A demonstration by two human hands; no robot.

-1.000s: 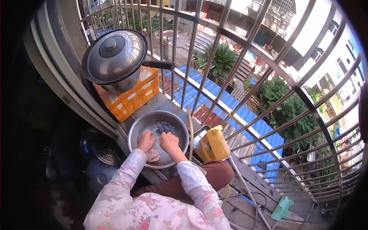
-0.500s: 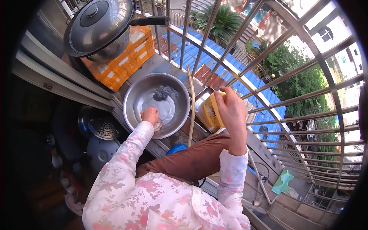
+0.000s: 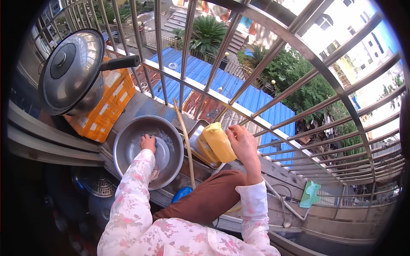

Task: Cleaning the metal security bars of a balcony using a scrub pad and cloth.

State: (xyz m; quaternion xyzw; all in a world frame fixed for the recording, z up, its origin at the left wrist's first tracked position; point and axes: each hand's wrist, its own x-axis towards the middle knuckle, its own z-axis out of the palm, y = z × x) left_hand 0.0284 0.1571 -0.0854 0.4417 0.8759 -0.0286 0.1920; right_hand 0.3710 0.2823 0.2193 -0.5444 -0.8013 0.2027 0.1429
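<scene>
A wide steel basin (image 3: 121, 164) stands on the ledge. Inside it, my left hand (image 3: 148, 144) rests over a dark wiry scrubber (image 3: 159, 144), fingers bent down onto it. A small pinkish object (image 3: 154, 173) lies in the basin beside my wrist; its kind is unclear. To the right, a yellow plastic container (image 3: 220, 145) leans in a rectangular metal tray (image 3: 196, 129). My right hand (image 3: 242, 145) is raised just right of the container, with a narrow gap between them. Its fingers are drawn together; whatever may be in them is hidden.
A wooden stick (image 3: 184, 143) lies between basin and tray. At the back left, a lidded pan (image 3: 70, 72) sits over an orange taped box (image 3: 106, 106). Metal window bars (image 3: 256, 113) curve along the far side. A blue object (image 3: 182, 194) lies by my knee, and a green plastic piece (image 3: 309, 194) at right.
My left hand has moved farther into the basin, onto the scrubber. My right hand has shifted right, away from the yellow container, baring more of it. The whole view has also turned.
</scene>
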